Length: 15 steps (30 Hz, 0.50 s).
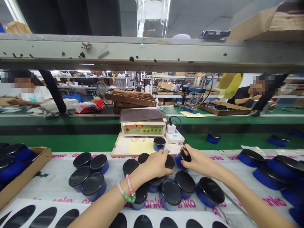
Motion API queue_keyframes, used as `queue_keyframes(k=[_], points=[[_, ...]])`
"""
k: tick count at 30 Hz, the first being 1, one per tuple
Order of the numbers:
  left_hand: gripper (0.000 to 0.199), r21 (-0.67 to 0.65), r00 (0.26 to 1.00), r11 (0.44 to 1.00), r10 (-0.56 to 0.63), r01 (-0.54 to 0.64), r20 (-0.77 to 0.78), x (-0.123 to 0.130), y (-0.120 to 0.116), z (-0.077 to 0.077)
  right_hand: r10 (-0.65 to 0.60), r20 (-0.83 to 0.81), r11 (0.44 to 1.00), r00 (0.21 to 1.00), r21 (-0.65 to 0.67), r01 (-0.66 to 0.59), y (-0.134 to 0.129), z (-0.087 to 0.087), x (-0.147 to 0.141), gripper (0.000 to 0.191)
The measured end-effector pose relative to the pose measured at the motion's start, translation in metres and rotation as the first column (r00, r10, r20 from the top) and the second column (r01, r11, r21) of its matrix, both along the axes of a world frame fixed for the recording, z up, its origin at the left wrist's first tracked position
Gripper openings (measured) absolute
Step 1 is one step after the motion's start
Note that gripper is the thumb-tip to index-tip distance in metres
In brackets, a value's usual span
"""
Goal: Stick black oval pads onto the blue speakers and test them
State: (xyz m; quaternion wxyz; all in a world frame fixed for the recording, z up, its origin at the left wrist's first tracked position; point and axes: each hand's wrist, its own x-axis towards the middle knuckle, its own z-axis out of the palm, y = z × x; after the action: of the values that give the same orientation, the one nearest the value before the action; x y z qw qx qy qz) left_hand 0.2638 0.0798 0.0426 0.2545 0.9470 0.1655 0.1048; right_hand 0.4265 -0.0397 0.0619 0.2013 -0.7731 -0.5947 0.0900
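Round blue units with glossy black tops stand in a cluster on the printed sheet in front of me. My left hand [155,163] reaches over the cluster, its thumb and fingers curled around the side of one black-topped unit [169,162]. At its right, my right hand [193,158] pinches another blue unit [179,162] between thumb and fingers, near the edge of the wooden board. Just beyond my left hand, a single unit [159,144] sits on that board. Closer to me are several more, among them one [171,191] below my hands and one [210,191] to the right.
A tester box [143,129] with lit red displays rests on the board [118,147], beside a white plug adapter [174,136]. More units fill a cardboard box [45,158] at left and pile up at right. Black oval stickers [142,221] lie in front. Two people sit beyond the green belt [83,142].
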Motion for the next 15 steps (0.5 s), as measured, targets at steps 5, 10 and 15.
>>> queue_keyframes(k=[5,10,15], points=[[0.075,-0.116,0.962,0.989,-0.063,0.096,0.265,-0.007,-0.018,0.026,0.032,-0.106,0.992,0.994,0.128,-0.019,-0.007,0.025,-0.028,0.011],[0.055,-0.205,0.905,0.971,-0.025,0.123,0.425,-0.023,-0.030,0.046,0.056,-0.252,0.956,0.966,0.292,0.020,0.001,0.030,-0.053,0.024],[0.076,-0.108,0.908,0.994,0.033,0.014,0.419,-0.046,-0.032,0.038,0.107,-0.265,0.939,0.958,0.343,-0.010,0.011,0.028,-0.076,0.026]])
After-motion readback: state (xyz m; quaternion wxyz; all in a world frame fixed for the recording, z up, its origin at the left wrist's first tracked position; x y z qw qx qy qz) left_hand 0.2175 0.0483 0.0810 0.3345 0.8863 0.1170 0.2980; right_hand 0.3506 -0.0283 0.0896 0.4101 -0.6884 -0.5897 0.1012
